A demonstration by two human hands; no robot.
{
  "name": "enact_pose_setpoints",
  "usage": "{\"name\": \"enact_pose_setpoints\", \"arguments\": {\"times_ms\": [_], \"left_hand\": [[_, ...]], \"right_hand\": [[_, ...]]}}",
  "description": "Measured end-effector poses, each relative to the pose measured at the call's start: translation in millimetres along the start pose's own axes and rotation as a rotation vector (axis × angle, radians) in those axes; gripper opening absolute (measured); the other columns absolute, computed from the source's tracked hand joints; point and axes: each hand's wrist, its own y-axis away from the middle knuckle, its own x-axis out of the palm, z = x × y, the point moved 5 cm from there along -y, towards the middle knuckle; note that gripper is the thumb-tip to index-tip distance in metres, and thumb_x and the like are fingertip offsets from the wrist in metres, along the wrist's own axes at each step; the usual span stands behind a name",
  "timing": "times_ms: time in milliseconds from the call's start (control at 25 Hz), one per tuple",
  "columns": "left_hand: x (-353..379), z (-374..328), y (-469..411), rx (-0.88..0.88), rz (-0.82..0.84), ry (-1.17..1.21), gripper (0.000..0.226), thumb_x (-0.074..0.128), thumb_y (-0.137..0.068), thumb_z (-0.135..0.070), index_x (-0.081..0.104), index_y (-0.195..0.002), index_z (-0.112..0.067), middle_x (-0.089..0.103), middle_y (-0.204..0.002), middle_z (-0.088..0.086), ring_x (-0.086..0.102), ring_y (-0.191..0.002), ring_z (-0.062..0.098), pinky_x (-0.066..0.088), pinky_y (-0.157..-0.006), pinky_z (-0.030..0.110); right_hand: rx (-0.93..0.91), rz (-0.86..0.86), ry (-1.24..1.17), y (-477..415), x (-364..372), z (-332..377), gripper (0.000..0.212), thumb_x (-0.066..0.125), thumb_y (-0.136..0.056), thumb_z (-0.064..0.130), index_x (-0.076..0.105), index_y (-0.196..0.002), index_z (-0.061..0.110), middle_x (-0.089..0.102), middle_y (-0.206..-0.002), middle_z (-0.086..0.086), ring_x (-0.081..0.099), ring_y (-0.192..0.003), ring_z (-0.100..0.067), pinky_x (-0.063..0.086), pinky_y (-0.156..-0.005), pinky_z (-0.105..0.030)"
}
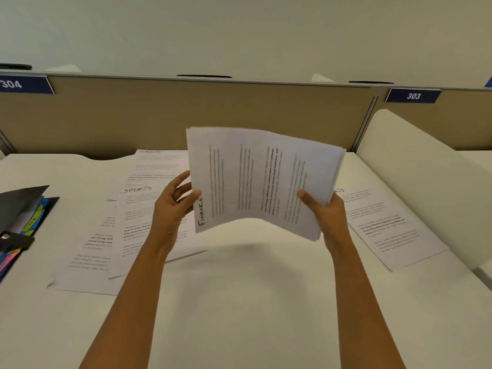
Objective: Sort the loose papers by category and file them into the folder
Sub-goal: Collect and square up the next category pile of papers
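Matt white paper sheaf (263, 179) (thin, bowing) at twelve o'clock; smooth matt pale worktop (239, 302); at nine o'clock, a dark plastic-looking folder (20, 209), metal clasp (5, 236) glinting.

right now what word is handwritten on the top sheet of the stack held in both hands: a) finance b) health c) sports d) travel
a: the held stack, gripped by the left hand and the right hand, shows "finance" handwritten along its left edge, while the sheets lying on the desk at the left read "sports".

hands (247, 209) gripping paper stack (263, 182), above desk (239, 288)
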Motion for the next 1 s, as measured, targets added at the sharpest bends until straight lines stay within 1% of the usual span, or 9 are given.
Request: {"name": "enact_pose_setpoints", "arguments": {"times_ms": [80,160,320,400,560,640,760,880,1000], "left_hand": [[6,11,2,-0.015,-0.004,-0.065,0.039,0.062,-0.087,-0.019,0.052,-0.124,-0.027,0.067,-0.110,-0.004,0.067,-0.096,0.017,0.056,-0.082,0.037],[11,23,5,-0.035,-0.014,-0.158,0.021,0.058,-0.091,-0.019,0.059,-0.111,-0.025,0.069,-0.100,-0.004,0.066,-0.091,0.024,0.055,-0.082,0.043],[15,12,9,0.031,-0.047,-0.174,0.011,0.055,-0.084,-0.031,0.061,-0.093,-0.032,0.069,-0.086,-0.012,0.067,-0.079,0.021,0.054,-0.067,0.030],[13,2,8,0.084,-0.067,-0.155,0.015,0.054,-0.083,-0.033,0.059,-0.097,-0.030,0.069,-0.092,-0.008,0.067,-0.078,0.016,0.055,-0.067,0.026],[12,5,9,0.063,-0.071,-0.183,0.034,0.059,-0.080,-0.035,0.056,-0.109,-0.018,0.067,-0.101,0.002,0.066,-0.083,0.021,0.055,-0.071,0.030],[15,9,10,0.040,-0.051,-0.229,0.026,0.053,-0.075,-0.039,0.057,-0.097,-0.025,0.066,-0.094,-0.001,0.064,-0.078,0.019,0.052,-0.065,0.025],[15,2,8,0.081,-0.063,-0.251,0.015,0.050,-0.078,-0.040,0.054,-0.090,-0.032,0.065,-0.087,-0.008,0.063,-0.072,0.010,0.048,-0.059,0.018],[7,5,4,0.069,-0.080,-0.244,0.012,0.060,-0.088,-0.030,0.054,-0.099,-0.028,0.065,-0.092,-0.004,0.064,-0.076,0.012,0.050,-0.061,0.021],[7,22,6,-0.048,-0.042,-0.274,0.019,0.059,-0.090,-0.021,0.055,-0.108,-0.019,0.064,-0.097,0.001,0.062,-0.081,0.021,0.049,-0.062,0.024]], "right_hand": [[0.018,-0.002,0.010,4,1,-14,0.022,0.072,-0.074,0.034,0.058,-0.092,0.032,0.068,-0.089,0.007,0.068,-0.079,-0.013,0.056,-0.064,-0.024],[0.035,-0.026,0.021,8,0,-25,0.018,0.071,-0.080,0.028,0.057,-0.090,0.034,0.067,-0.087,0.008,0.066,-0.079,-0.015,0.054,-0.063,-0.024],[-0.012,-0.080,0.035,5,-4,-12,0.013,0.069,-0.082,0.029,0.057,-0.086,0.033,0.066,-0.083,0.011,0.066,-0.073,-0.011,0.051,-0.060,-0.020],[-0.047,-0.100,0.012,0,-9,-3,0.012,0.067,-0.084,0.028,0.057,-0.088,0.033,0.066,-0.081,0.012,0.066,-0.069,-0.008,0.053,-0.058,-0.018],[-0.020,-0.074,0.033,-1,-13,-16,0.028,0.068,-0.082,0.026,0.056,-0.107,0.025,0.066,-0.095,0.003,0.067,-0.084,-0.017,0.056,-0.067,-0.027],[0.005,-0.076,0.059,2,-10,-24,0.025,0.068,-0.083,0.025,0.057,-0.105,0.023,0.066,-0.096,0.001,0.066,-0.085,-0.022,0.055,-0.071,-0.031],[-0.026,-0.099,0.030,2,-12,-18,0.019,0.066,-0.084,0.023,0.057,-0.100,0.027,0.066,-0.093,0.004,0.066,-0.081,-0.016,0.055,-0.070,-0.029],[-0.010,-0.053,-0.037,0,-18,-21,0.029,0.067,-0.083,0.020,0.055,-0.110,0.021,0.067,-0.102,0.003,0.066,-0.087,-0.015,0.057,-0.073,-0.028],[0.069,0.044,0.050,3,-12,-39,0.029,0.066,-0.084,0.019,0.059,-0.112,0.017,0.068,-0.102,0.001,0.067,-0.091,-0.020,0.056,-0.077,-0.032]]}}
